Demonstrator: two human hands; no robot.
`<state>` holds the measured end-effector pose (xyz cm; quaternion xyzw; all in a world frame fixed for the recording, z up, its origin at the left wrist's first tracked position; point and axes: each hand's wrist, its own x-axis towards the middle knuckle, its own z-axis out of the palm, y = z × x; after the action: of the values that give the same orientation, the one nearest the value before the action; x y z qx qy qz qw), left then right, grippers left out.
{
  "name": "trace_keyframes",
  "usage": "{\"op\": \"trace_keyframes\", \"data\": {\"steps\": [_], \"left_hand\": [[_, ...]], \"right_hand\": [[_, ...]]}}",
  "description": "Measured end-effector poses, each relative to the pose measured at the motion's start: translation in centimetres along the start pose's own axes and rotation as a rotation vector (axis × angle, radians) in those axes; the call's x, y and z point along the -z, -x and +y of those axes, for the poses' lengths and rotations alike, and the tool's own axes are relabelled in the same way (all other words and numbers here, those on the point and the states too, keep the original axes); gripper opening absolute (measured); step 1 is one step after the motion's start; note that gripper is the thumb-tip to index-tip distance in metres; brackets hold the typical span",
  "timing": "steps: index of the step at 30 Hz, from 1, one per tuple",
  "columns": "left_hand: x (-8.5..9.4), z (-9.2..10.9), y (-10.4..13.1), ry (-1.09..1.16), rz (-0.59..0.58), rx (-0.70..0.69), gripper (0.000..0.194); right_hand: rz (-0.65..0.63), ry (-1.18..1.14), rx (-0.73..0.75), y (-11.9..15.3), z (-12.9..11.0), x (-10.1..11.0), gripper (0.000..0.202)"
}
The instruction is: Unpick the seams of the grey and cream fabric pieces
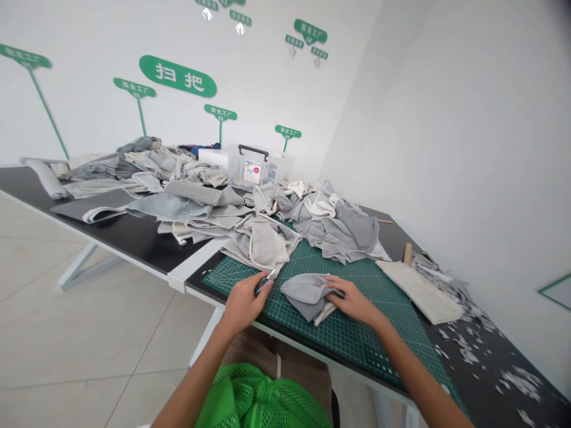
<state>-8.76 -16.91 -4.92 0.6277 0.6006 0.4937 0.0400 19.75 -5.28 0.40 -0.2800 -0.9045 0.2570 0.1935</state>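
Note:
My left hand (243,302) rests at the near edge of the green cutting mat (357,333), closed around a small blue-handled cutting tool (265,282) whose metal tip points toward the cloth. My right hand (352,300) presses down on a crumpled grey fabric piece (306,294) with a cream lining, lying on the mat between both hands.
A big heap of grey and cream cloth pieces (267,220) covers the black table (134,238) behind the mat. A clear plastic box (252,166) stands at the back. A folded cream piece (422,288) and white scraps (486,351) lie to the right, near the wall. A green mesh bag (263,398) sits in my lap.

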Motion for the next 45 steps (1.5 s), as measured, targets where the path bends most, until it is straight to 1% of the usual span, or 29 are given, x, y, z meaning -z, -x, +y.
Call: {"op": "trace_keyframes", "data": {"steps": [4,6,8,11,13,14,16,18,21,24,27,30,37,45], "left_hand": [[0.0,0.8,-0.9,0.028,0.001,-0.01,0.031],[0.0,1.9,-1.8,0.038,-0.007,-0.022,0.032],[-0.3,3.6,-3.2,0.052,-0.042,-0.054,0.031],[-1.6,6.1,-5.6,0.098,-0.121,-0.144,0.03],[-3.2,7.1,-6.8,0.104,-0.163,-0.213,0.033],[-4.1,7.3,-7.2,0.105,-0.18,-0.226,0.035],[-5.8,7.0,-7.3,0.108,-0.211,-0.243,0.034],[-7.3,6.1,-6.9,0.104,-0.233,-0.257,0.033],[-8.2,4.7,-6.2,0.104,-0.261,-0.283,0.032],[-8.2,4.0,-6.0,0.088,-0.287,-0.302,0.031],[-8.0,4.0,-6.0,0.064,-0.311,-0.324,0.03],[-7.9,4.2,-5.9,0.051,-0.306,-0.331,0.031],[-7.7,4.5,-5.8,0.068,-0.266,-0.336,0.032],[-7.7,4.6,-5.8,0.094,-0.247,-0.361,0.031]], "right_hand": [[0.09,-0.006,-0.009,-0.5,0.7,-0.4,0.028],[0.104,-0.02,-0.006,-0.5,1.1,-0.5,0.029],[0.105,-0.038,-0.002,-0.4,1.5,-0.6,0.028],[0.107,-0.044,0.005,0.0,2.0,-0.7,0.033],[0.116,-0.037,0.03,0.3,2.2,-0.7,0.039],[0.125,-0.035,0.044,0.5,2.2,-0.8,0.04],[0.148,-0.038,0.06,0.7,2.2,-0.9,0.042],[0.163,-0.043,0.056,0.9,2.1,-1.0,0.044],[0.16,-0.061,0.054,1.1,2.1,-0.7,0.045],[0.163,-0.091,0.063,1.2,2.0,-0.4,0.046],[0.166,-0.117,0.075,1.2,2.0,-0.5,0.045],[0.166,-0.128,0.067,1.3,2.1,-0.7,0.047],[0.167,-0.146,-0.013,1.9,2.6,-0.1,0.069],[0.119,-0.172,-0.011,1.9,2.3,0.2,0.065]]}}
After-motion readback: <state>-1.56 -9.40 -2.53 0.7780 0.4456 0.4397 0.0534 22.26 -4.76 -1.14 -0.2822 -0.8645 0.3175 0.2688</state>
